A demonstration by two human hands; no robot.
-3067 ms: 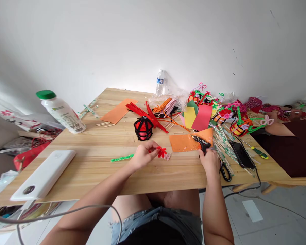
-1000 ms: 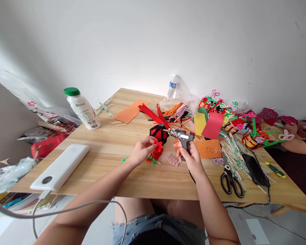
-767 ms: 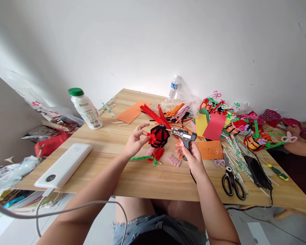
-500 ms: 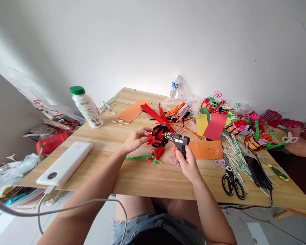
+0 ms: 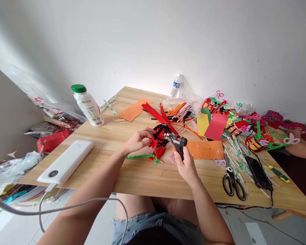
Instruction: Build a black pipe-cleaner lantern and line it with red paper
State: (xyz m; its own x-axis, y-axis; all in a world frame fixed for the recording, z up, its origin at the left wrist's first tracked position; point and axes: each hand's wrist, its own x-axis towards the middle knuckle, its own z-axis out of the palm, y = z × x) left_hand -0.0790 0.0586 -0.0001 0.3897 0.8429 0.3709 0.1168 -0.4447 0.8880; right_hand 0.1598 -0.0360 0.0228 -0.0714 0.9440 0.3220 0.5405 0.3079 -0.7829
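Note:
My right hand (image 5: 185,165) is wrapped round the handle of a black glue gun (image 5: 179,142), whose speckled nozzle points left. My left hand (image 5: 139,140) pinches a small red pipe-cleaner flower (image 5: 153,142) by its edge. Just behind the flower and the nozzle sits a black and red striped piece (image 5: 159,132), partly hidden by both. Whether the nozzle touches the flower I cannot tell. Below them on the table lie an orange-red pipe-cleaner flower (image 5: 159,152) and a green pipe-cleaner stem (image 5: 140,157).
Scissors (image 5: 234,183), a black phone-like object (image 5: 258,173), a screwdriver (image 5: 279,174) and thin sticks lie to the right. A white power bank (image 5: 67,160) and a green-capped bottle (image 5: 88,107) stand left. Red pipe cleaners (image 5: 159,115) lie behind. Another person's arm (image 5: 302,150) reaches in at right.
The glue gun and my right hand have shifted slightly left and tilted. My left hand still pinches the red flower, now turned and a little lower.

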